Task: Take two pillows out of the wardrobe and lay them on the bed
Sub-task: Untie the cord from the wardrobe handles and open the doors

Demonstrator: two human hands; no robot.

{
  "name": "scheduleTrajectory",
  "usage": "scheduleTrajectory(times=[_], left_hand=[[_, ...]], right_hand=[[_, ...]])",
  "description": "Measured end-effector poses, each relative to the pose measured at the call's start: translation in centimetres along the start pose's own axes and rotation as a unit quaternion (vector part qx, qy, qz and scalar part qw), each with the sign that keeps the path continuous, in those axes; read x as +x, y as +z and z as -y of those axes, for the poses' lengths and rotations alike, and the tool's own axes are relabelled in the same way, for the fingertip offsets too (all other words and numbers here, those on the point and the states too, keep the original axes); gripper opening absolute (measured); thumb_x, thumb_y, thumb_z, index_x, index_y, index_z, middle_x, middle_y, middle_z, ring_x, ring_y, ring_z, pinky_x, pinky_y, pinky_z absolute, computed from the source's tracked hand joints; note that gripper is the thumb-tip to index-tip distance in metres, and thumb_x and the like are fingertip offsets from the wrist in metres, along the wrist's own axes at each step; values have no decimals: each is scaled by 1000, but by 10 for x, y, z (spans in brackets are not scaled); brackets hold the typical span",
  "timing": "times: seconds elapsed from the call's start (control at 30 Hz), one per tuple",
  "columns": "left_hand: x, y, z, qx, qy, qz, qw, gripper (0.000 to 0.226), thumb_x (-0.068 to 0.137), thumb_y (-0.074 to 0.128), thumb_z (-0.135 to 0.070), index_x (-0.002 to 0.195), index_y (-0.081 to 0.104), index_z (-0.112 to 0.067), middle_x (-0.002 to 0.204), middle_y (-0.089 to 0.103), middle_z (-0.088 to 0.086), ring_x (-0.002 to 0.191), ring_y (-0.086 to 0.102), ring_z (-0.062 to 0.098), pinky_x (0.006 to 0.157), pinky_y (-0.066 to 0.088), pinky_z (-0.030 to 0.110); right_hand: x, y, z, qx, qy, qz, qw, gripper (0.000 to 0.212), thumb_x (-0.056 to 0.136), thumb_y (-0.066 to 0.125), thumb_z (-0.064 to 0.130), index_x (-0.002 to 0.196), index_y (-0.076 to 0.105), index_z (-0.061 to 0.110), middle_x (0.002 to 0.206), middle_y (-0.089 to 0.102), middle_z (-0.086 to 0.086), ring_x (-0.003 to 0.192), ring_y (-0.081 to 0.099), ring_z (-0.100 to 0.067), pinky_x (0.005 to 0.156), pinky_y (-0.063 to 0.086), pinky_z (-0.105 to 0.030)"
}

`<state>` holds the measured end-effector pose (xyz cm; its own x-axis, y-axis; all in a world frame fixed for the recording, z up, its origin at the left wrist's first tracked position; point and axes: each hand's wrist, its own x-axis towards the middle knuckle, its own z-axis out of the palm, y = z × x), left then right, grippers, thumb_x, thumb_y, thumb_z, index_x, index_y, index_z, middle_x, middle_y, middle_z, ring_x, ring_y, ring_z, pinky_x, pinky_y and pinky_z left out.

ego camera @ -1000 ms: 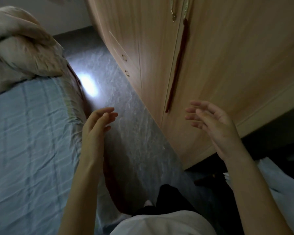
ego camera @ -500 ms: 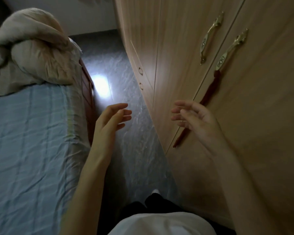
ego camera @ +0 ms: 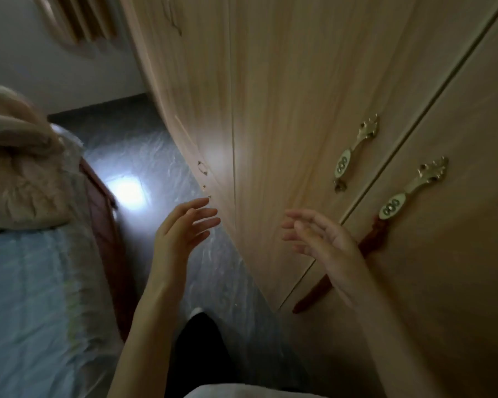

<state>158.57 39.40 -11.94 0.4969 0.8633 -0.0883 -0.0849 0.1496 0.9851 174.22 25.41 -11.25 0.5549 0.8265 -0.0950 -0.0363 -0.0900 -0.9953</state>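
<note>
Handles (ego camera: pixel 348 159) have swung into reach as the view lifted — right hand (ego camera: pixel 322 239) and left hand (ego camera: pixel 181 228), both loose-fingered and empty, near the closed wardrobe (ego camera: pixel 285 96) — opening comes next.

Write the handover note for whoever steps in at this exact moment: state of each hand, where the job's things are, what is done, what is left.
Left hand: open, empty, raised over the floor between bed and wardrobe.
Right hand: open, empty, raised in front of the wardrobe doors, just below the two brass handles; not touching them.
Wardrobe doors are shut, with a red strip hanging at the seam. No pillows from inside are in view.
Bed lies to the left, beige bedding piled at its far end.
Done: nothing yet.
Left: open the doors, take out two pillows, lay them on the bed.
</note>
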Motion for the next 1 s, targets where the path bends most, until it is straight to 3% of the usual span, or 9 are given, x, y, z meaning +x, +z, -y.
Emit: scheduleTrajectory(times=[0.2, 0.33, 0.5, 0.57, 0.63, 0.73, 0.87, 1.0], left_hand=[[105, -10, -24, 19, -15, 140, 990, 28, 89, 41, -23, 104, 63, -14, 99, 70, 9, 94, 68, 24, 84, 50, 33], [145, 6, -34, 41, -11, 249, 968, 26, 83, 54, -28, 103, 64, -16, 96, 72, 6, 91, 69, 20, 80, 51, 27], [142, 46, -35, 58, 2, 422, 905, 21, 82, 57, -25, 99, 66, -16, 92, 72, 4, 88, 68, 15, 75, 51, 20], [129, 60, -34, 48, 4, 482, 875, 16, 87, 57, -16, 100, 66, -14, 91, 72, 3, 89, 67, 15, 74, 49, 14], [114, 72, -34, 48, 20, 527, 848, 18, 85, 59, -18, 100, 66, -14, 90, 72, 3, 90, 66, 14, 78, 49, 15], [90, 86, -37, 24, 63, 560, 826, 21, 79, 54, -20, 97, 66, -19, 90, 71, 0, 91, 66, 10, 82, 49, 18], [62, 97, -41, 1, 98, 555, 826, 19, 79, 53, -16, 94, 64, -23, 88, 69, -6, 87, 65, 5, 75, 48, 13], [41, 114, -38, 18, 111, 544, 831, 33, 82, 54, -2, 112, 57, -16, 99, 63, -13, 86, 58, -11, 74, 45, 7]], right_hand=[[57, 34, 9, 69, -6, -151, 986, 39, 65, 58, 51, 94, 67, 26, 93, 73, 4, 91, 68, -14, 75, 50, -23], [65, 43, 20, 57, -30, -263, 963, 32, 69, 57, 42, 94, 66, 26, 94, 73, 4, 92, 67, -15, 80, 53, -28], [41, 46, 26, 41, -60, -398, 915, 27, 68, 62, 39, 93, 67, 31, 95, 72, 5, 92, 66, -10, 76, 52, -18], [30, 43, 25, 27, -68, -437, 897, 16, 79, 63, 24, 92, 67, 32, 94, 72, 9, 93, 66, -8, 76, 49, -17], [20, 39, 23, 3, -78, -464, 883, 23, 85, 60, 11, 89, 67, 33, 89, 72, 13, 88, 65, -5, 75, 47, -16], [4, 32, 27, -42, -87, -497, 863, 26, 85, 58, 6, 90, 64, 32, 88, 69, 11, 85, 63, -5, 78, 46, -22], [-16, 26, 38, -109, -109, -522, 839, 31, 86, 58, 4, 88, 61, 34, 83, 63, 10, 80, 60, -5, 78, 49, -22], [-22, 21, 45, -155, -94, -553, 813, 28, 85, 59, 5, 86, 56, 33, 79, 60, 11, 69, 56, 10, 67, 43, -6]])
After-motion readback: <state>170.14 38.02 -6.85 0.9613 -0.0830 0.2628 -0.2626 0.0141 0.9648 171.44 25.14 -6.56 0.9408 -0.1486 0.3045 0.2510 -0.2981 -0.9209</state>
